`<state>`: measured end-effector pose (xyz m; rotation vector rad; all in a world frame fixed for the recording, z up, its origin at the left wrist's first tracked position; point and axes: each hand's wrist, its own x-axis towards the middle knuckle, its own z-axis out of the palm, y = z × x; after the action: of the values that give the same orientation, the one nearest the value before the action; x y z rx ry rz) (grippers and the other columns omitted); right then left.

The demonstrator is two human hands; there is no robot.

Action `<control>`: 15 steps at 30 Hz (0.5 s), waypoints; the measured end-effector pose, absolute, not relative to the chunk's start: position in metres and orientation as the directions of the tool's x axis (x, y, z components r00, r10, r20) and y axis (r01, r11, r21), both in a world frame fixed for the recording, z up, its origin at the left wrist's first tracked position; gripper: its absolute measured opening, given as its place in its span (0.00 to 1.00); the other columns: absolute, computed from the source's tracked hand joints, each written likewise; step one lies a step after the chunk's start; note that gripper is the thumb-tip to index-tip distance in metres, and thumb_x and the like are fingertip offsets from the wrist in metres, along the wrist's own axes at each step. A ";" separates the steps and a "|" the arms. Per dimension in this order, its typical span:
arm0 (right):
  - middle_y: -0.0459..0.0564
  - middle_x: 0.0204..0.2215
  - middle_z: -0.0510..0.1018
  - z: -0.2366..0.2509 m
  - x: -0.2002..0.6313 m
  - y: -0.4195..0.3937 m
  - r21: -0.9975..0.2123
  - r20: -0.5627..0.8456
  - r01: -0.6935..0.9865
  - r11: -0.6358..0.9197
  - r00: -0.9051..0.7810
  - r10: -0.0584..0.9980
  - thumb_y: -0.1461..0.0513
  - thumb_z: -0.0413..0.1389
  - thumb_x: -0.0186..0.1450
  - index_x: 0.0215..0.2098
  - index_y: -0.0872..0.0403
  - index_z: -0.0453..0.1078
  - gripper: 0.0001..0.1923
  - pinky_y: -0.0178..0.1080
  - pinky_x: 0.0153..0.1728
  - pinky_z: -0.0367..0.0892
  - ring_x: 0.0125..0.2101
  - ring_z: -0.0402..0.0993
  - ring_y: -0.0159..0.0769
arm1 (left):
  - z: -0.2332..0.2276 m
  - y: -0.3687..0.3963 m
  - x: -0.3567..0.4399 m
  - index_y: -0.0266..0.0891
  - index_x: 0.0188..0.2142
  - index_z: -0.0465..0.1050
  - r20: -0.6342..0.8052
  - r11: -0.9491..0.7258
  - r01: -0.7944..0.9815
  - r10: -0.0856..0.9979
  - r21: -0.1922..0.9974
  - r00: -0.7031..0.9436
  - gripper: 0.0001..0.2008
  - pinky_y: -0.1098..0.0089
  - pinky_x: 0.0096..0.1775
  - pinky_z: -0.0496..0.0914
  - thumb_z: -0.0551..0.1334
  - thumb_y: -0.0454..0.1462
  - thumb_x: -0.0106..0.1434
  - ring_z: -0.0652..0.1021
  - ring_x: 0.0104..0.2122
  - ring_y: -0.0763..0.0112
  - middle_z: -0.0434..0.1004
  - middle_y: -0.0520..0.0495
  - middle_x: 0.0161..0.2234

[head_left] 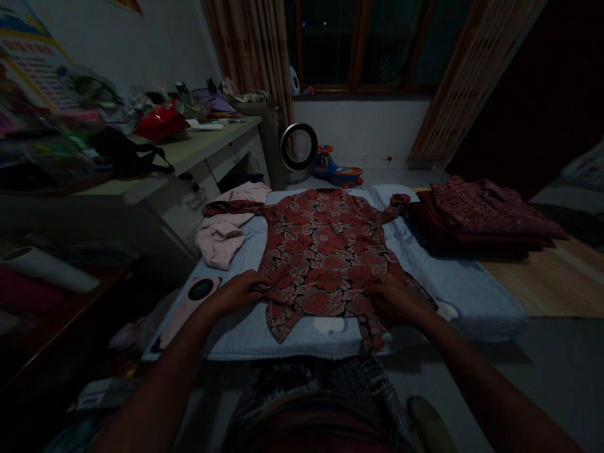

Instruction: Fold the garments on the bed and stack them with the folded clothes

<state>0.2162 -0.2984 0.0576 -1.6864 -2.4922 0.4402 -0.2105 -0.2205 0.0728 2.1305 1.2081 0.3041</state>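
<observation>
Dark speckled clothing (382,384) covers the person's lap, and just beyond it both hands work at the lower end of a shirt (325,251) laid flat on a blue blanket (472,302). Left hand (240,292): grip pinched nearly closed, with the edge of the cloth between thumb and fingers. Right hand (396,301): grip likewise drawn together on the opposite edge, though shadow hides the exact fingertips. The step in hand looks like straightening the bottom of the shirt; the next move would seem to call for an even hold on both sides, so that no crease runs across. Dim red with pale roses, leaves and black gaps, the shirt lies with two pointed tails hanging toward the person and its neck end away; no buttons can be made out. Its left-hand sleeve lies over pink cloth (219,242), while the other bends short on the blanket, near a stack of folded clothes (491,214). Past the blanket sits a toy car (335,168).
</observation>
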 end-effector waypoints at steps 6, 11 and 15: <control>0.50 0.37 0.79 0.084 0.232 -0.269 -0.518 -0.088 0.791 0.325 -0.427 0.900 0.64 0.51 0.62 0.35 0.52 0.78 0.12 0.38 0.42 0.65 0.38 0.72 0.38 | 0.101 -0.191 -0.206 0.39 0.30 0.78 -0.166 -0.222 0.638 0.856 0.737 0.490 0.18 0.71 0.30 0.70 0.64 0.52 0.55 0.75 0.27 0.67 0.76 0.46 0.30; 0.43 0.22 0.71 0.111 0.226 -0.236 -0.808 -0.131 0.587 0.048 -0.259 0.957 0.55 0.53 0.60 0.30 0.54 0.72 0.11 0.35 0.29 0.64 0.23 0.66 0.33 | 0.114 -0.155 -0.193 0.37 0.29 0.73 -0.240 0.031 0.466 0.886 0.884 0.396 0.16 0.72 0.23 0.66 0.65 0.49 0.55 0.69 0.19 0.72 0.67 0.52 0.19; 0.50 0.38 0.74 0.105 0.214 -0.216 -0.837 0.161 0.543 0.066 0.129 0.978 0.56 0.48 0.63 0.47 0.53 0.68 0.18 0.39 0.38 0.68 0.37 0.72 0.38 | 0.104 -0.135 -0.174 0.36 0.42 0.71 -0.078 0.085 0.361 0.996 0.929 -0.033 0.15 0.65 0.37 0.73 0.61 0.43 0.57 0.77 0.34 0.65 0.73 0.45 0.35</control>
<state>0.2135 -0.2159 0.1053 -1.5858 -1.5214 0.6683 -0.1743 -0.1350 0.1041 1.4014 1.5281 0.9614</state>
